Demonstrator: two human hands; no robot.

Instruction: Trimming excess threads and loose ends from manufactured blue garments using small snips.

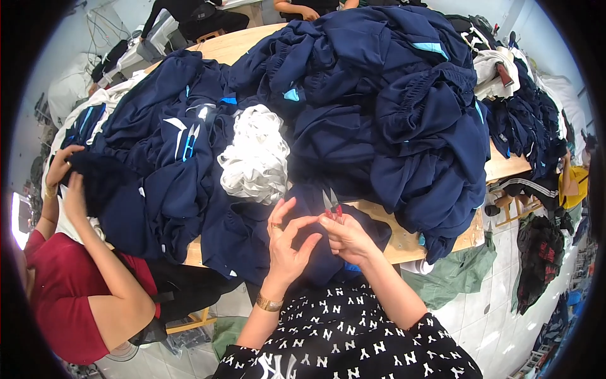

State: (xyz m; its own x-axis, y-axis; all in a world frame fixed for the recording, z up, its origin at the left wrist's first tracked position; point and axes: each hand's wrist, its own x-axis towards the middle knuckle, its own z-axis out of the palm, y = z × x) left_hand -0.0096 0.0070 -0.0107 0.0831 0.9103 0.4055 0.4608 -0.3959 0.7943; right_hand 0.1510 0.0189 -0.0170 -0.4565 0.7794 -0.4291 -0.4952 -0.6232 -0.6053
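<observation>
My right hand (350, 239) is closed around small red-handled thread snips (332, 205), blades pointing up and away from me. My left hand (287, 246) has its fingers spread, the index fingertip meeting the right hand's fingertips; I see nothing held in it. Below both hands a navy blue garment (243, 243) lies over the near edge of the table. Just beyond the left hand is a heap of white tape (255, 155), loosely bundled. A second pair of snips (190, 143), with blue handles, rests on navy cloth left of that heap.
Navy garments (385, 82) pile high across the wooden table (511, 166). At left, a person in a red top (69, 297) handles dark cloth. Other people sit at the far side and right. Green sheeting (451, 278) and dark cloth (540, 262) lie on the tiled floor.
</observation>
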